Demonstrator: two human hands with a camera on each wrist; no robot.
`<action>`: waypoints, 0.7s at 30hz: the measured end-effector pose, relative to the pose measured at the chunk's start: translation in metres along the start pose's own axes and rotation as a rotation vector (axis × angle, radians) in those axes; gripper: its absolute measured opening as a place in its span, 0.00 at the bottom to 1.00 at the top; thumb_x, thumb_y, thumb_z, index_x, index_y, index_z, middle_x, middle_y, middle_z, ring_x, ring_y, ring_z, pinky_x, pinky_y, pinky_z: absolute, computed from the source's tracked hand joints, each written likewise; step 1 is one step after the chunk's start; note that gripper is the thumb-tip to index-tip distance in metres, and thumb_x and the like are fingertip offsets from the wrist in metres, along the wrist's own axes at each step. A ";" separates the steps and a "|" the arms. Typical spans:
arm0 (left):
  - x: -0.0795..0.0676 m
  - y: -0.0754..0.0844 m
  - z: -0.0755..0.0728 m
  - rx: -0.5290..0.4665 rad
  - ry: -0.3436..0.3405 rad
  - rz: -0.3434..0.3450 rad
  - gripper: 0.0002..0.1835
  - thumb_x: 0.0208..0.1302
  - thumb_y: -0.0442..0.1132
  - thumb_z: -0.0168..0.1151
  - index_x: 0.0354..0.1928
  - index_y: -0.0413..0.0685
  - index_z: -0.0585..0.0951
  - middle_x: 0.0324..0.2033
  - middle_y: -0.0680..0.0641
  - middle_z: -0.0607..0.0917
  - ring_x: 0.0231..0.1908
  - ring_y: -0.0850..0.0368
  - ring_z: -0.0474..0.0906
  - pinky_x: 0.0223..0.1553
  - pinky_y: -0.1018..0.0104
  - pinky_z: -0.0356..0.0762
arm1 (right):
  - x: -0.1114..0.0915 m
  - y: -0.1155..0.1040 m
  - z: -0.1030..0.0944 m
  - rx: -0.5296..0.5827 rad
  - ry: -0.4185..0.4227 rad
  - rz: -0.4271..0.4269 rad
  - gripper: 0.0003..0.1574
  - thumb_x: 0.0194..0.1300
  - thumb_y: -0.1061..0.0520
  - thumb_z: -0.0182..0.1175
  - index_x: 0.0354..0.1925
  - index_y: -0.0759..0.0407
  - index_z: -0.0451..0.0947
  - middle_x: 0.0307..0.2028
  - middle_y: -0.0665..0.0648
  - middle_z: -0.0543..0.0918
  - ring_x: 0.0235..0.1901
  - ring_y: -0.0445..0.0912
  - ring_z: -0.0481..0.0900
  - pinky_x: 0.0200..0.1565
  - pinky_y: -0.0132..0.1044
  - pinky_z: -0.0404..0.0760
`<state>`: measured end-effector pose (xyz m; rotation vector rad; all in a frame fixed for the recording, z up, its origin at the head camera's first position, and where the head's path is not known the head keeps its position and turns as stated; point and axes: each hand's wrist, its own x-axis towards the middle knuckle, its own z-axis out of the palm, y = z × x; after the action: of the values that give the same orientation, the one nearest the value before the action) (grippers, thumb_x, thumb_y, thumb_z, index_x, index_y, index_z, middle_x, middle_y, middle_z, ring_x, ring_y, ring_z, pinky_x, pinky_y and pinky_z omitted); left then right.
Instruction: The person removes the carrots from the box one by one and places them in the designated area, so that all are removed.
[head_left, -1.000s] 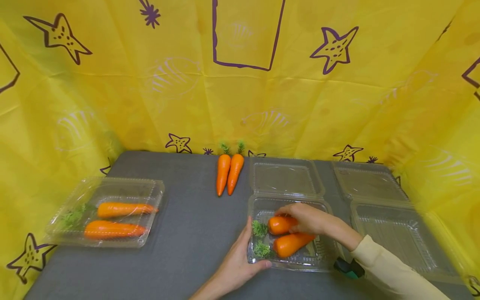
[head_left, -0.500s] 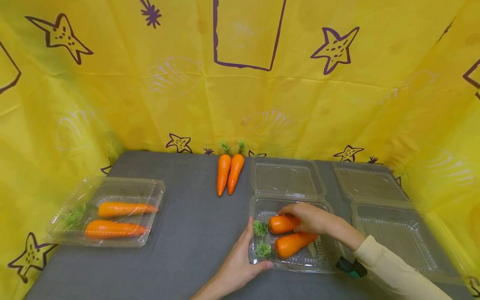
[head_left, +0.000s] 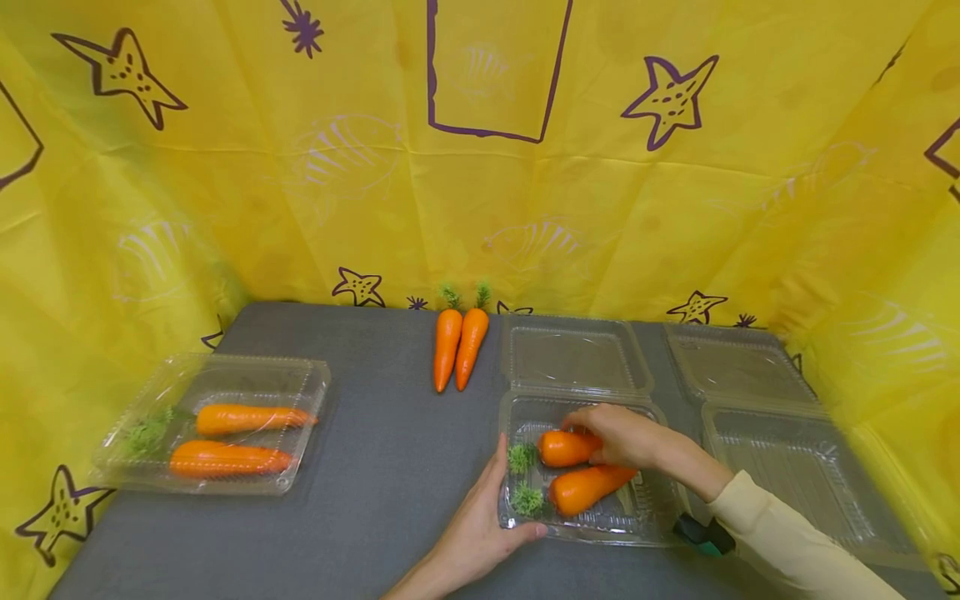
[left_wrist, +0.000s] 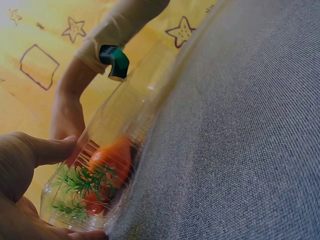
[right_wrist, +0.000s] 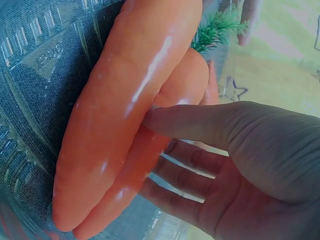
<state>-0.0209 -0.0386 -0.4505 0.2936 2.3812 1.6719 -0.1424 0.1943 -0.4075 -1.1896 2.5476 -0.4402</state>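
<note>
An open clear plastic clamshell container (head_left: 600, 532) lies on the table, its lid (head_left: 573, 354) folded back. Two orange carrots with green tops lie inside it. My right hand (head_left: 630, 437) reaches in and grips the far carrot (head_left: 562, 449), thumb on one side and fingers on the other, as the right wrist view shows. The near carrot (head_left: 585, 490) lies beside it, touching it at the narrow ends (right_wrist: 70, 215). With thumb and fingers spread across the left end, my left hand (head_left: 476, 521) holds the container; in the left wrist view the thumb (left_wrist: 55, 150) is at the rim.
At the left sits a closed clear container (head_left: 225, 379) with two carrots inside. Two more carrots (head_left: 459, 346) lie side by side at the table's back. Another open container (head_left: 795, 475) stands at the right. A patterned yellow cloth (head_left: 375, 200) surrounds the grey table (head_left: 375, 533).
The container, its carrots and both hands appear shifted very slightly right compared with a second ago, and so does the whole head view. The right hand's grip on the far carrot looks the same.
</note>
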 end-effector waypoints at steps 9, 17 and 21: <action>0.000 -0.001 0.001 -0.009 0.007 0.013 0.63 0.52 0.48 0.75 0.78 0.46 0.41 0.75 0.35 0.49 0.72 0.36 0.49 0.68 0.36 0.50 | -0.007 0.001 -0.008 -0.040 0.087 -0.019 0.28 0.46 0.68 0.73 0.48 0.61 0.81 0.44 0.53 0.85 0.42 0.48 0.81 0.46 0.45 0.82; 0.000 -0.001 0.002 -0.003 0.021 0.020 0.62 0.51 0.47 0.75 0.78 0.46 0.41 0.75 0.36 0.50 0.72 0.38 0.50 0.68 0.36 0.51 | -0.013 0.001 -0.018 -0.083 0.126 -0.037 0.28 0.47 0.66 0.74 0.50 0.60 0.81 0.45 0.54 0.84 0.43 0.50 0.81 0.45 0.46 0.82; -0.001 -0.001 0.002 -0.005 0.020 0.019 0.63 0.52 0.47 0.75 0.78 0.47 0.40 0.75 0.36 0.49 0.72 0.37 0.49 0.68 0.36 0.51 | -0.016 -0.001 -0.025 -0.106 0.158 -0.037 0.28 0.48 0.64 0.75 0.50 0.59 0.80 0.46 0.54 0.83 0.43 0.50 0.82 0.45 0.46 0.82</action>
<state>-0.0197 -0.0372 -0.4522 0.3019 2.3955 1.6965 -0.1416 0.2100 -0.3820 -1.2888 2.7168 -0.4285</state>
